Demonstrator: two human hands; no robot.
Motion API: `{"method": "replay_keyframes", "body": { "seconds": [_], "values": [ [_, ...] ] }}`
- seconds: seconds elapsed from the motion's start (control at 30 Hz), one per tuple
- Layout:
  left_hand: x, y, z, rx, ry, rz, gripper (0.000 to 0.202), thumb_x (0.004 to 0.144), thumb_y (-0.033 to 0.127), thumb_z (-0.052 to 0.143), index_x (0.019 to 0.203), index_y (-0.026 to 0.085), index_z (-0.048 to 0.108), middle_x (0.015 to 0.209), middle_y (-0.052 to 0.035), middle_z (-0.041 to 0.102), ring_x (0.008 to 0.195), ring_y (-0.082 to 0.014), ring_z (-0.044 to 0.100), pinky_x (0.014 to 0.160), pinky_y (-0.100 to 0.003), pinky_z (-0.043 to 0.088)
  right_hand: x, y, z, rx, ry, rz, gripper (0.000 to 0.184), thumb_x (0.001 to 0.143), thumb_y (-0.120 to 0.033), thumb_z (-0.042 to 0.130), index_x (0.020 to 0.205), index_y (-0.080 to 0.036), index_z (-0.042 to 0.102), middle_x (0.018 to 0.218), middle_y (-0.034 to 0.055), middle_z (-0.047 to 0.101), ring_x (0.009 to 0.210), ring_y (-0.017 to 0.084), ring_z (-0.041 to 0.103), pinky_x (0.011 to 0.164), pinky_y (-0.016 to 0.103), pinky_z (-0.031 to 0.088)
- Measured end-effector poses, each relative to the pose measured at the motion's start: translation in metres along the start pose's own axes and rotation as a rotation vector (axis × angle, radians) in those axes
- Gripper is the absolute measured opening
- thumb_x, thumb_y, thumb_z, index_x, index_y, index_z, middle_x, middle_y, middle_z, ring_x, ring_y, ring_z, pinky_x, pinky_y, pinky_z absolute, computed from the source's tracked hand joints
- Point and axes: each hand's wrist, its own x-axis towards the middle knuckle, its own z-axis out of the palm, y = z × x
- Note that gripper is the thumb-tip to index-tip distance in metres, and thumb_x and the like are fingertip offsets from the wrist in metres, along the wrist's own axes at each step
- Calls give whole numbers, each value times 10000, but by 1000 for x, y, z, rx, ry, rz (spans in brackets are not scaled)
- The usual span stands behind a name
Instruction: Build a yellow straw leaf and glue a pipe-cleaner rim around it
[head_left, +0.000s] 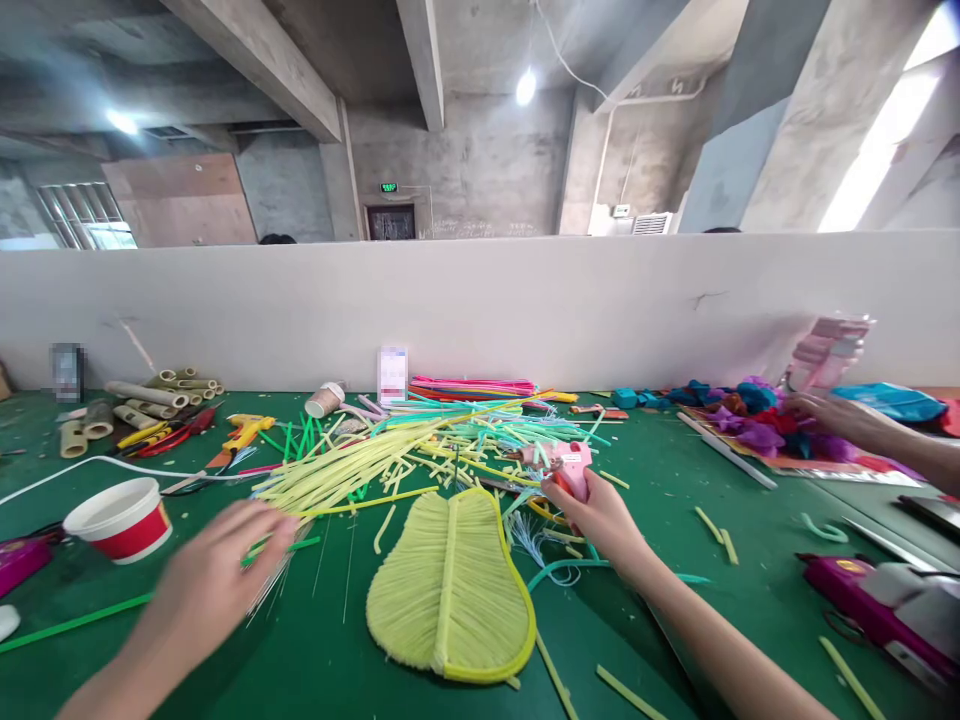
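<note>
A leaf-shaped piece [420, 590] of light-green pipe cleaners lies on the table before me, with a raised centre rib and a brighter yellow edging along its right side. My right hand [592, 510] is wrapped round a pink hot glue gun [571, 468], whose nozzle points left, above and beyond the leaf. Slightly blurred, my left hand [225, 565] is closed left of the leaf. From its fingertips a yellow pipe cleaner [375, 502] runs to the leaf's upper left edge. Behind both hands spreads a loose bundle of yellow pipe cleaners [352, 460].
A paper cup [120, 520] stands at left, near pliers [146, 437], a yellow glue gun [247, 432] and bamboo tubes [146, 395]. A phone [392, 375] leans on the white partition [480, 310]. Another person's hand [825, 412] touches purple material at right, above a magenta device [877, 610].
</note>
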Motion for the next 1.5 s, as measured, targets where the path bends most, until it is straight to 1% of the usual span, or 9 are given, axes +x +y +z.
{"method": "replay_keyframes", "body": {
  "seconds": [0.13,0.27,0.47,0.8,0.93,1.07,1.2,1.37,1.5],
  "values": [
    [57,88,46,-221,-313,299,462,944,588,412,1199,279,641,1208,-61,653,1152,-257,584,984,-374,466,-4,2,4,-199,88,-120,421,742,-564,616,642,-256,347,530,-48,465,475,122,419,451,253,287],
    [89,115,87,-278,-536,341,669,848,695,510,1342,246,553,1171,-113,632,1066,-277,619,935,-390,479,-9,-4,3,-284,116,-143,381,764,-541,579,640,-259,353,554,-30,485,495,129,403,471,258,269],
    [92,116,110,-170,-454,361,850,748,798,528,1420,280,482,1176,-127,568,1140,-360,531,959,-477,423,-12,-8,4,-324,115,-134,352,765,-518,582,649,-259,374,573,-11,516,500,140,424,479,259,282],
    [89,122,91,-172,-497,436,901,682,795,612,1376,228,527,1084,-116,631,1076,-352,521,920,-445,425,-19,-9,13,-376,52,-144,298,805,-449,553,684,-250,368,599,-14,541,527,140,479,494,242,294],
    [83,117,95,-295,-542,352,921,653,775,657,1372,222,497,1073,-109,612,1039,-336,552,885,-432,457,-19,-7,14,-384,50,-168,288,811,-434,551,686,-249,369,592,-17,543,523,137,483,494,237,285],
    [71,107,98,-373,-385,188,742,808,686,569,1358,195,488,1268,-158,534,1198,-339,498,1000,-441,390,-19,-6,16,-391,62,-192,295,813,-434,551,678,-251,363,577,-18,541,511,136,479,486,234,278],
    [61,104,95,-428,-469,-13,782,771,671,613,1340,157,463,1125,-139,583,1000,-299,592,850,-378,448,-22,-10,17,-401,68,-193,268,805,-411,560,689,-250,380,580,-12,555,503,139,486,471,232,268],
    [61,106,101,-455,-557,-62,692,669,543,744,1194,158,509,916,-46,602,784,-236,602,647,-292,411,-27,-14,17,-395,84,-244,259,805,-407,553,690,-251,381,567,-14,555,495,142,492,472,232,277],
    [59,106,102,-506,-514,-58,629,639,565,768,1094,179,573,1054,-102,619,942,-284,603,774,-328,440,-29,-15,17,-388,106,-270,269,812,-416,535,671,-256,371,558,-9,550,485,143,492,469,240,280]
  ]
}}
